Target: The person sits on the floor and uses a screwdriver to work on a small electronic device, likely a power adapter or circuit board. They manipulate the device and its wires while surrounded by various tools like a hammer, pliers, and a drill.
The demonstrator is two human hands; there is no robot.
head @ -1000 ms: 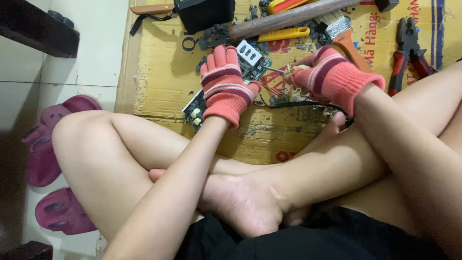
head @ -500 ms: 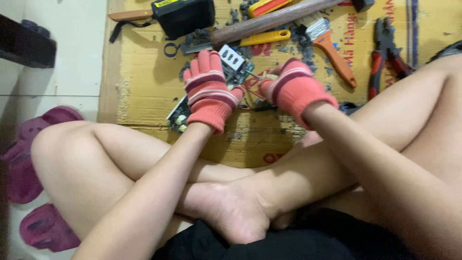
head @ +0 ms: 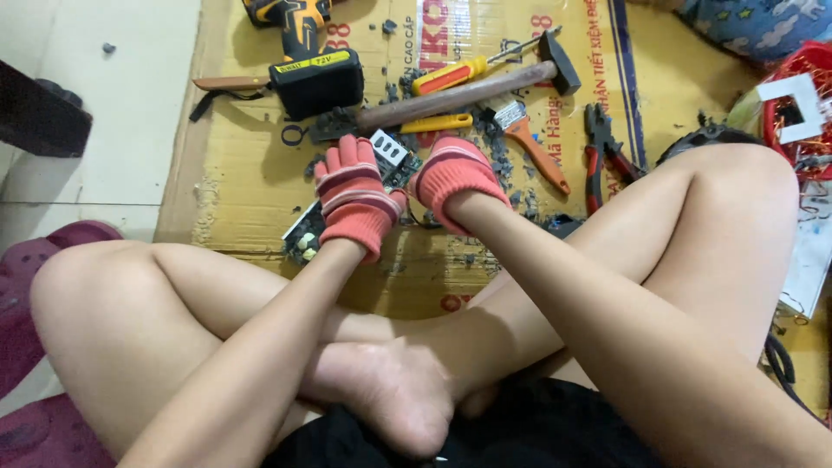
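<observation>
Seated person with crossed bare legs, viewed from above, both forearms reaching forward over the shins to a sheet of cardboard (head: 234, 186) on the floor. The left hand (head: 351, 199), in a red knitted glove with pale stripes, is extended with the wrist straight and the back of the hand upward; its fingers are curled down onto a circuit board (head: 387, 156), gripping it from the left side. The right hand (head: 457, 178), in a matching glove, is bent at the wrist so that its knuckles face the camera; its fingers are folded under and hidden, so whether they grip anything cannot be told. The two hands lie just beside each other, with the circuit board between and beneath them, resting on the cardboard among dark fragments. Beyond the hands lie a hammer (head: 468, 87) with a wooden handle, a yellow-handled screwdriver (head: 451, 76), a brush with an orange handle (head: 533, 143), red-handled pliers (head: 600, 147) and a black-and-yellow cordless drill (head: 303, 52).
</observation>
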